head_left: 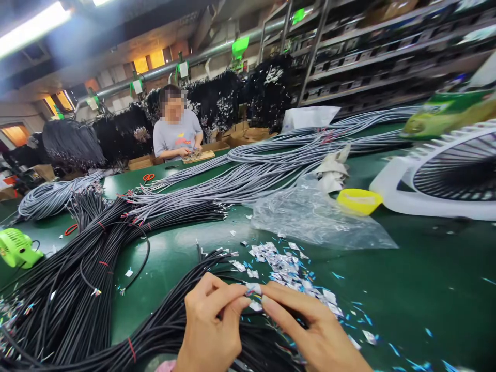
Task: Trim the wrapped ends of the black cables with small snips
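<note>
Both hands pinching one cable end, low centre, over green table.
Left hand (213, 323) – back up, wrist at bottom edge, thumb and forefinger gripping the cable end (253, 290) from the left; right hand (320, 333) mirrors it, thumb and forefinger stretched in from the right, fingertips nearly meeting. Marking on green-and-yellow bag (432, 116) too blurred to read; print on co-worker's grey shirt (165, 137) too small. Cable end: short, silvery-white wrap, thin coloured wires showing – held just above the green table (418, 268), between black cables (163, 305) and foil scraps (284, 263).
</note>
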Tool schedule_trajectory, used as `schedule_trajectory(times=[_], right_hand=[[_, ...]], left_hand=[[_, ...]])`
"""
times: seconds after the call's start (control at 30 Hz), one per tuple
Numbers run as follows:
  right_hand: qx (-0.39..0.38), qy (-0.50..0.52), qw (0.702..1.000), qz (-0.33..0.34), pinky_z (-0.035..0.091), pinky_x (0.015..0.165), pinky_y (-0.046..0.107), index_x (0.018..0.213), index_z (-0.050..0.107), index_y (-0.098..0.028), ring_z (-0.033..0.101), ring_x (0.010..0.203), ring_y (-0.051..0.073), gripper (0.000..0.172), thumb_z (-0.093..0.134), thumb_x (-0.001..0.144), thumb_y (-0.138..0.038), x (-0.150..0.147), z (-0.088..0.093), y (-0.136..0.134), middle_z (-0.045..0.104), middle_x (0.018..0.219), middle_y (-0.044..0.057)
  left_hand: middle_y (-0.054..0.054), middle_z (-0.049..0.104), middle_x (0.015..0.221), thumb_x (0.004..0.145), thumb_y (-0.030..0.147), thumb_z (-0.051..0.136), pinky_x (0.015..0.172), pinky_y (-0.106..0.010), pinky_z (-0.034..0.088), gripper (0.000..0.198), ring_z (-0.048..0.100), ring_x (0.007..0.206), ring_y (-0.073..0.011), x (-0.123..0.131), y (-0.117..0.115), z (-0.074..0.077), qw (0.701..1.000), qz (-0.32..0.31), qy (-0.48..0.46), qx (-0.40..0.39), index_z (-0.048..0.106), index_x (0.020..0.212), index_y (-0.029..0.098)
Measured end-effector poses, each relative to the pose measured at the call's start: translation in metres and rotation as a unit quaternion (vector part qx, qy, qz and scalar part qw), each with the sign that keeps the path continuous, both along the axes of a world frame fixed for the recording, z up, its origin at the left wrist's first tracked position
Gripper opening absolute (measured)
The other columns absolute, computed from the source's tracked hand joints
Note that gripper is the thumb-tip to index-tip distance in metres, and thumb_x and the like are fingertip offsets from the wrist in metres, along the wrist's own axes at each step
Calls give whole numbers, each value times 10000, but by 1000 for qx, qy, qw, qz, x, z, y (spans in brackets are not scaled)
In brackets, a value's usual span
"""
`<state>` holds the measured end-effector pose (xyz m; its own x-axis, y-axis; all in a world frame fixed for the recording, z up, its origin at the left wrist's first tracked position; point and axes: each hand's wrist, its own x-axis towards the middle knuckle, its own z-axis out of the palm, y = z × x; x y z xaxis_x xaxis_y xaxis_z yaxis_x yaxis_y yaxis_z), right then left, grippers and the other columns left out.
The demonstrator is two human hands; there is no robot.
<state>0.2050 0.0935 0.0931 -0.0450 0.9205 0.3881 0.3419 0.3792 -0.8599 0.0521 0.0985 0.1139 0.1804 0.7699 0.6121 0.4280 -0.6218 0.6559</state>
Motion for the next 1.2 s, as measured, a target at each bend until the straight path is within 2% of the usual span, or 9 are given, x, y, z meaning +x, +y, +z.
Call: schedule_trajectory(times=[0.17,0.4,0.5,0.7,0.93,1.2], right_hand=[[0,2,1000,11,526,549,275,826,747,-279,633,608,207,262,512,867,-387,1,-3,1,671,627,18],[-26,16,999,14,537,557,266,820,754,-252,641,611,202,273,526,858,-399,2,-7,2,673,629,20],[-29,11,1000,6,559,622,281,832,755,-256,669,678,217,242,548,846,-380,2,-7,3,708,694,33],[-21,9,1000,-4,569,634,298,853,758,-264,675,702,232,225,553,839,-355,3,-5,1,728,731,43],[-63,43,997,14,562,628,282,854,761,-240,666,700,222,297,518,845,-410,0,-2,0,722,731,46],[-9,38,999,6,549,571,266,825,756,-257,652,617,199,234,539,845,-342,0,-2,0,695,651,21]], left_hand=[[-54,600,662,893,169,487,488,-209,448,228,562,550,-130,1,-1,-1,999,8,27,37,710,856,139],[-50,597,680,930,168,414,522,-219,481,261,584,573,-134,1,-2,-4,992,26,94,82,675,939,168],[-55,600,705,932,151,397,538,-219,494,271,590,584,-132,1,-2,-6,989,37,109,95,666,958,162],[-60,605,741,941,163,389,562,-211,508,268,605,595,-125,3,-2,-8,983,56,132,116,656,971,160],[-18,603,677,939,165,425,537,-194,485,213,600,553,-108,2,-2,-8,974,84,133,161,635,965,193],[-1,601,631,948,189,420,525,-193,456,215,591,529,-103,4,-2,-6,973,85,133,167,634,966,186]])
